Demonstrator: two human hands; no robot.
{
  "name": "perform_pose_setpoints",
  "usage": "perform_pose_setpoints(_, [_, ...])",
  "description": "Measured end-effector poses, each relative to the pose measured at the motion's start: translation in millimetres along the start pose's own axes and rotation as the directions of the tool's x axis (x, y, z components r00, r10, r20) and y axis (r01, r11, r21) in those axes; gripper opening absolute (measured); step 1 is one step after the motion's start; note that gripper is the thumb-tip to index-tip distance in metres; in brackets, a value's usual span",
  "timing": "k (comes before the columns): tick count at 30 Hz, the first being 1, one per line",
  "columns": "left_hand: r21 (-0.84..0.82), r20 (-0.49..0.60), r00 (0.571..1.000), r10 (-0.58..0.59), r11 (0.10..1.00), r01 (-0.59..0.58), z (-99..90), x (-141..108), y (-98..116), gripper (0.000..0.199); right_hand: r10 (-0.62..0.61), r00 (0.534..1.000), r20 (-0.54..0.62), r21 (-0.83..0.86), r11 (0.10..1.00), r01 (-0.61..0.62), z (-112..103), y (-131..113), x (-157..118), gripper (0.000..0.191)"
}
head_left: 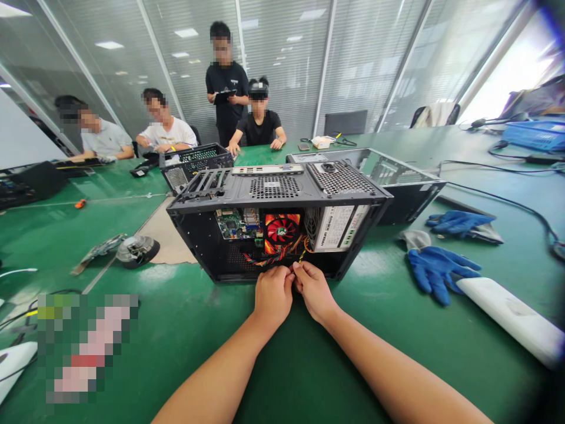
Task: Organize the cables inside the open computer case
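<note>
A black computer case [225,191] lies on the green table with its open side facing me. Inside it are a circuit board [233,225], a red and black fan [282,231] and a power supply [342,228] with a white label. Coloured cables [269,258] run along the lower part. At the case's near lower edge, my left hand [274,294] and my right hand [314,290] meet with fingers pinched together. A yellow and black cable [302,253] leads down to my right fingertips. What my left fingers pinch is hidden.
Blue gloves [435,268] and a white object [512,315] lie at right. Another case [410,191] stands behind mine, a third case [198,160] behind left. A round metal part [136,251] rests at left. Several people are across the green table [185,341].
</note>
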State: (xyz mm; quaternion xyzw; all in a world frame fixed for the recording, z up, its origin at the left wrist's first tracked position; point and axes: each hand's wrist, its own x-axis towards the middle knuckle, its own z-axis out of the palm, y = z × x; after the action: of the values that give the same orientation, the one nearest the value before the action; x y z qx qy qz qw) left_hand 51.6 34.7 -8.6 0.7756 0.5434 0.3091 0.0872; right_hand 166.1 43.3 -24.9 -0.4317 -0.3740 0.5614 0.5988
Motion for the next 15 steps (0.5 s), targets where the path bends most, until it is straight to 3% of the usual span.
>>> perform_pose_setpoints(15, [0.045,-0.042,0.999,0.032,0.999,-0.030,-1.1,-4.5,3.3,0.007,-0.014,1.000,-0.026,-0.102,0.995,0.011,0.6,-3.2,-2.4,0.044])
